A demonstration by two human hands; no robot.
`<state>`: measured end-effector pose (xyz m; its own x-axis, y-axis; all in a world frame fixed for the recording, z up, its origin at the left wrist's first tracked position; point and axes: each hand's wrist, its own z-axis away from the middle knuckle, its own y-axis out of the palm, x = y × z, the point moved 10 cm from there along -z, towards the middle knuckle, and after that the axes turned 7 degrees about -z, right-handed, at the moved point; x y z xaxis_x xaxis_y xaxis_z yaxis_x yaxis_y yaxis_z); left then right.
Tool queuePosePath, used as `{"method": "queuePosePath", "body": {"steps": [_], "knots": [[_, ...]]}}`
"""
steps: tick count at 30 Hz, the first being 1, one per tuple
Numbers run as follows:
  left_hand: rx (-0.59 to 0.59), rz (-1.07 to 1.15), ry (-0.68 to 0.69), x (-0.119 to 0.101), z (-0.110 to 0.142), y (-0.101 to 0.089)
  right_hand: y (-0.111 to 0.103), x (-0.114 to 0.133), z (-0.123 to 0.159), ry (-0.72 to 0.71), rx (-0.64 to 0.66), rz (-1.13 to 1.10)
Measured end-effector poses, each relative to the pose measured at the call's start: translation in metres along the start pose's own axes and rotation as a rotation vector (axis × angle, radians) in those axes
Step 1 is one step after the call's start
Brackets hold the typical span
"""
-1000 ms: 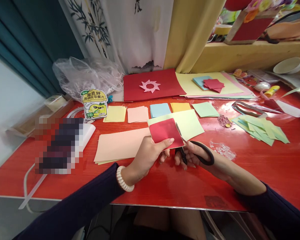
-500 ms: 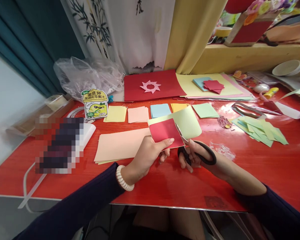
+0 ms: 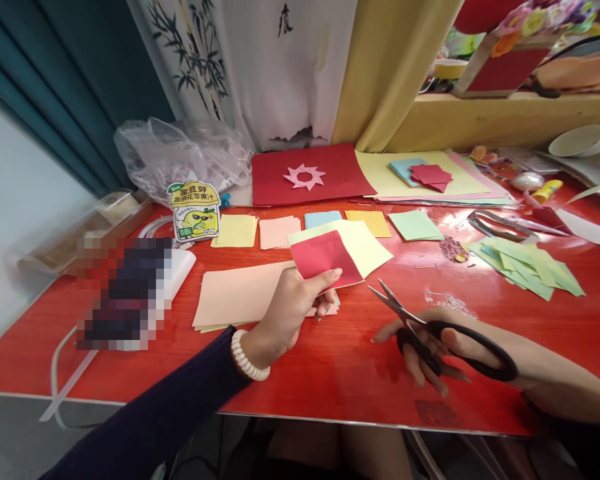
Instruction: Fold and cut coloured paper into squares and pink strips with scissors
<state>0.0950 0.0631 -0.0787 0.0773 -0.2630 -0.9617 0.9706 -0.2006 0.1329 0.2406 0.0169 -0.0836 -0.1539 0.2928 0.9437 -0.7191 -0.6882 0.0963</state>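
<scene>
My left hand point(image 3: 294, 307) pinches a red paper square point(image 3: 324, 257) lying on a yellow-green sheet point(image 3: 365, 243), both held together above the red table point(image 3: 330, 367). My right hand point(image 3: 430, 347) grips black-handled scissors point(image 3: 445, 333) low over the table, to the right of the paper. The blades are parted and point up-left toward the sheets without touching them. A peach sheet point(image 3: 237, 293) lies under my left wrist.
Small coloured paper squares point(image 3: 277, 231) sit in a row behind my hands. A dark red sheet with a pink star cut-out point(image 3: 304, 177) lies at the back. Green scraps point(image 3: 525, 263) and another pair of scissors point(image 3: 495, 223) are at right; a plastic bag point(image 3: 180, 157) at back left.
My right hand has pulled the scissors away from the paper, down and to the right, with the blades now parted. My left hand has shifted the red and yellow-green sheets slightly left.
</scene>
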Motion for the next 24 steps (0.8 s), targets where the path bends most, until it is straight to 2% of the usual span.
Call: {"method": "queuePosePath", "body": {"steps": [3, 7, 11, 16, 20, 24], "knots": [[0.011, 0.002, -0.014, 0.001, 0.001, 0.002, 0.009, 0.008, -0.005, 0.036, 0.088, -0.003], [0.049, -0.005, -0.019, 0.002, 0.002, 0.005, 0.002, 0.014, -0.017, 0.074, 0.031, -0.021], [0.104, -0.007, -0.020, 0.002, 0.003, 0.010, 0.003, 0.011, -0.026, 0.115, 0.080, -0.103], [0.099, -0.014, -0.037, 0.004, 0.005, 0.012, 0.004, 0.016, -0.034, 0.070, 0.077, -0.060], [0.079, 0.105, -0.072, 0.005, 0.005, 0.010, 0.007, 0.015, -0.034, 0.013, 0.089, -0.030], [0.081, 0.183, -0.082, 0.002, 0.002, 0.007, 0.016, 0.014, -0.028, -0.035, 0.137, -0.105]]}}
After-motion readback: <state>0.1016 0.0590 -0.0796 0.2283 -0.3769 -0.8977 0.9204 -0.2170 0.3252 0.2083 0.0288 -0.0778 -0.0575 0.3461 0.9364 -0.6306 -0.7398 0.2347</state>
